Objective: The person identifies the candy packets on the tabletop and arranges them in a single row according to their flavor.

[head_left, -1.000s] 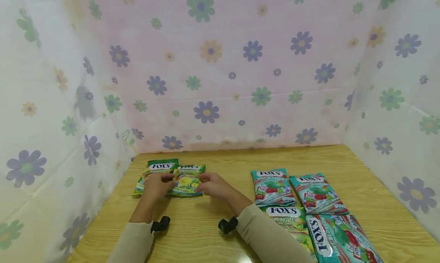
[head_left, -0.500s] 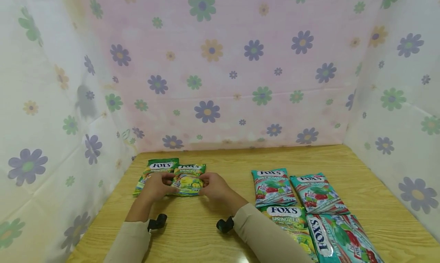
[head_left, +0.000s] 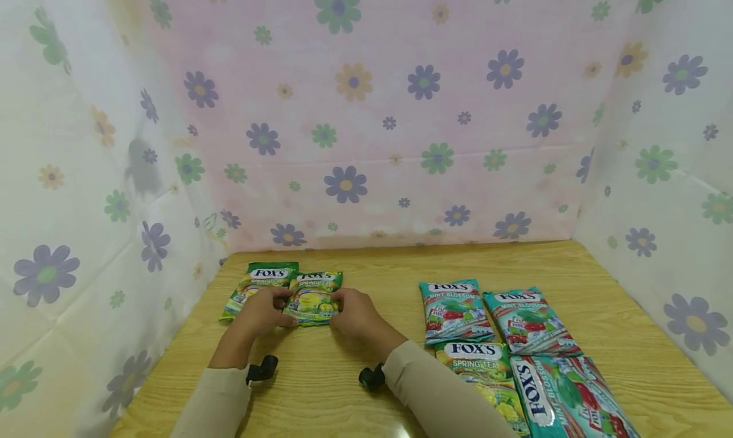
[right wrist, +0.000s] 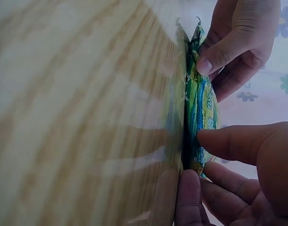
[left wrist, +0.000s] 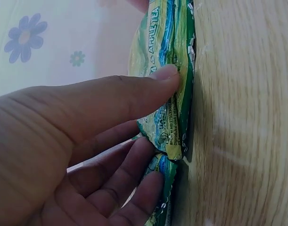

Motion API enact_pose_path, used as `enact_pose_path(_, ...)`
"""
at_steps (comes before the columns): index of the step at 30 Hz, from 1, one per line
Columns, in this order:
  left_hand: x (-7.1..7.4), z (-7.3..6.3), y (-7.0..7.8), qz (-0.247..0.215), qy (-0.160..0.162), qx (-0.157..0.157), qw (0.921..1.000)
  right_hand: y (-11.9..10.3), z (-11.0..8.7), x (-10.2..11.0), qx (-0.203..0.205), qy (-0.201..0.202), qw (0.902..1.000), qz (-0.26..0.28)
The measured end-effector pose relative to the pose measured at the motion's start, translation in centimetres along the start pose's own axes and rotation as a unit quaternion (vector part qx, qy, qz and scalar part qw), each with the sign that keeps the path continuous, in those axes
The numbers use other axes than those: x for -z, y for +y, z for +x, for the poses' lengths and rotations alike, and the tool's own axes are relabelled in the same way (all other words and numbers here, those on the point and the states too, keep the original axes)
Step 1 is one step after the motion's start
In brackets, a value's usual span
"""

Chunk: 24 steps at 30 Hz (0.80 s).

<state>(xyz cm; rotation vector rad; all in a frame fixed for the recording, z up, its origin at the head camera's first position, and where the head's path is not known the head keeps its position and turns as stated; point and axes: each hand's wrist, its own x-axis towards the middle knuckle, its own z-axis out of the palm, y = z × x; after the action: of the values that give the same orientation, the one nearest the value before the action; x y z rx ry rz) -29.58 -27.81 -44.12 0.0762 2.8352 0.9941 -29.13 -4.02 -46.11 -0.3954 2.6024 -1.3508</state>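
Between my two hands lies a green-and-yellow Fox's Spring Tea candy bag (head_left: 312, 301), close to the tabletop. My left hand (head_left: 265, 310) holds its left side; in the left wrist view the thumb (left wrist: 148, 92) presses on the printed edge and the other fingers curl beside it. My right hand (head_left: 357, 314) grips the right side, thumb on the near edge and fingers around the side in the right wrist view. A second Spring Tea bag (head_left: 260, 274) lies to the left, partly behind my left hand and partly overlapped by the held bag.
On the right of the wooden table (head_left: 395, 263) lie a Mint Blossom bag (head_left: 455, 307), another Mint Blossom bag (head_left: 529, 320), a third one turned sideways (head_left: 572, 396) and a Spring Tea bag (head_left: 481, 368) partly under my right sleeve. Flowered cloth (head_left: 378, 107) walls the back and sides.
My right hand's fingers have closed in around the bag's right side, and my left thumb has come onto its lower left corner. The bag has barely shifted; the right-hand bags are still.
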Motion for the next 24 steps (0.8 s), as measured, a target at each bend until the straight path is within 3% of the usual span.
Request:
enact_pose_path(8, -0.17, 0.02, 0.18, 0.034, -0.003, -0.013, 0.9993, -0.12, 0.17, -0.06, 0.001, 0.003, 0.9995, -0.03)
enact_pose_path(14, -0.33, -0.13, -0.11, 0.032, -0.016, -0.027, 0.999, -0.16, 0.18, 0.04, 0.013, 0.009, 0.999, -0.041)
enact_pose_path(24, -0.51, 0.27, 0.17, 0.05, 0.004, 0.0, 0.9987, -0.3, 0.16, 0.11, 0.012, 0.01, 0.9986, -0.051)
